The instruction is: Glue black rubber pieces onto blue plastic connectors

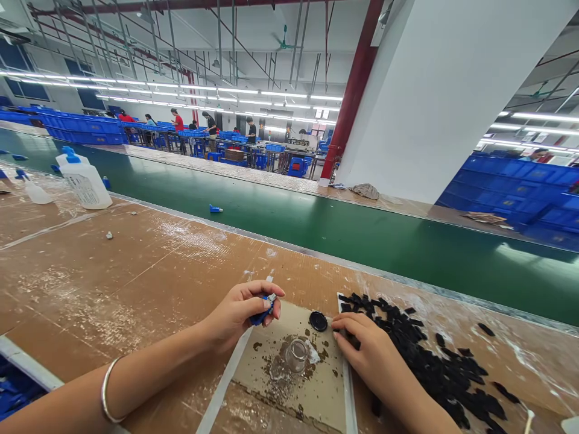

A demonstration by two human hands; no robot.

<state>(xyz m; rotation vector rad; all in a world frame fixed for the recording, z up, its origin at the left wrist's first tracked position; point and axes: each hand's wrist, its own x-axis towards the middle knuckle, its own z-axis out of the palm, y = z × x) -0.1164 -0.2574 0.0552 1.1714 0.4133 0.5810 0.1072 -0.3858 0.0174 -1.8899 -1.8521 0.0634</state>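
Note:
My left hand (253,307) is closed on a small blue plastic part (261,314) with a grey tip, held above the left edge of a stained beige board (330,386). My right hand (373,349) rests at the board's right edge, beside a pile of small black strips (434,361). Its fingers are curled with the tips close together; whatever lies between them is hidden. Between the hands, a small clear cup (297,355) stands on the board amid wet spots. A round black lid (318,321) lies just left of my right fingertips.
Beyond the brown work surface (136,259) runs a green conveyor belt (280,211) carrying another blue part (216,208). White bottles with blue tops, one a large bottle (85,181), stand at left. Blue crates (84,126) and several people are farther back. A cotton swab (529,419) lies lower right.

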